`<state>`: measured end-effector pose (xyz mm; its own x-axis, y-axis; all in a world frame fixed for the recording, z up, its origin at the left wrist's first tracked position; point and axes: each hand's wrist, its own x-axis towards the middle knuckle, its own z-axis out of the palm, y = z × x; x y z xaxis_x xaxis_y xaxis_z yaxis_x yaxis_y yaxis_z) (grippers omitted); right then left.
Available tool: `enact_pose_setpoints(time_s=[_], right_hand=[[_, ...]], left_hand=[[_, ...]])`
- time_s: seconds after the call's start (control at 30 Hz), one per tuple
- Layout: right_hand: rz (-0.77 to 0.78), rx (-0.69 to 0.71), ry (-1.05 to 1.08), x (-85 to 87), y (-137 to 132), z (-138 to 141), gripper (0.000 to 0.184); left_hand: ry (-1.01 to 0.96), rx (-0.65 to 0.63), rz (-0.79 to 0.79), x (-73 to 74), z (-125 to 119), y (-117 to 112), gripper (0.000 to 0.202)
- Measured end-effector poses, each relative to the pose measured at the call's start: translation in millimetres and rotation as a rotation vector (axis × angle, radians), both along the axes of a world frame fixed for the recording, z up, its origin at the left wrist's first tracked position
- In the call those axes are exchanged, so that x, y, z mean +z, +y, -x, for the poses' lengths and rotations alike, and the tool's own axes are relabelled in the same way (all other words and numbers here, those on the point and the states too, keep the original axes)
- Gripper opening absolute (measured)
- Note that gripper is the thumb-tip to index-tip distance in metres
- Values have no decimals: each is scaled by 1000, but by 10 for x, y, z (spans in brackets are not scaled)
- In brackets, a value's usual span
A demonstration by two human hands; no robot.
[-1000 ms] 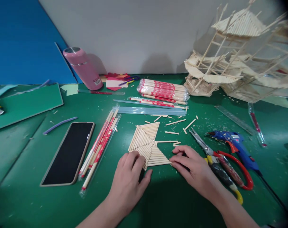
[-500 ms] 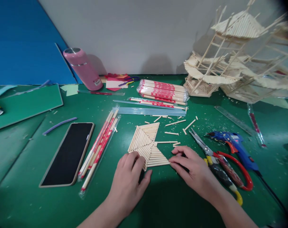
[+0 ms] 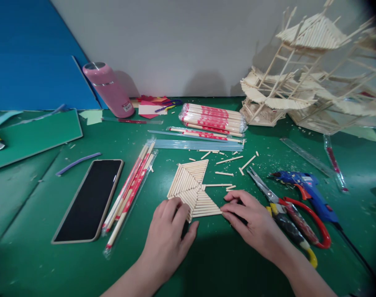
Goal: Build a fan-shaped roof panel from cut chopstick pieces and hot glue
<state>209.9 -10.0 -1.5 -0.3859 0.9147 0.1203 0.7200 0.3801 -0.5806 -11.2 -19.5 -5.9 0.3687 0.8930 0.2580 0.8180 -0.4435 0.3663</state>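
Note:
A flat panel of short wooden sticks lies on the green table, its wedge-shaped sections meeting near the centre with a gap on the right side. My left hand has its fingers curled over the panel's lower left edge, holding it down; the thumb stands apart on the near side, and some fingertips are hidden. At the panel's lower right corner, the thumb and forefinger of my right hand pinch the tip. One loose stick lies in the gap, and several cut pieces are scattered beyond it.
Red-handled scissors, yellow-handled pliers and a blue glue gun lie right. A phone and wrapped sticks lie left. Behind are a pink bottle, a stick bundle, glue sticks and stick-built towers.

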Motion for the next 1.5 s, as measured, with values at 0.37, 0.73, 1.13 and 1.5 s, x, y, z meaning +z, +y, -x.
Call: enact_pose_setpoints(time_s=[0.37,0.73,1.13,1.5], right_hand=[[-12,13,-40,-5,4,9,16],[54,67,-27,165,-54,-33,15],[26,96,41,424,-176,32,16],[120,61,51,434,-243,33,14]], left_hand=[[16,10,-14,-6,-2,-3,15],[-51,-32,-116,137,-144,-76,21],[38,-202,-18,295,-482,-153,22],[-41,-244,-69,246,-468,-166,21]])
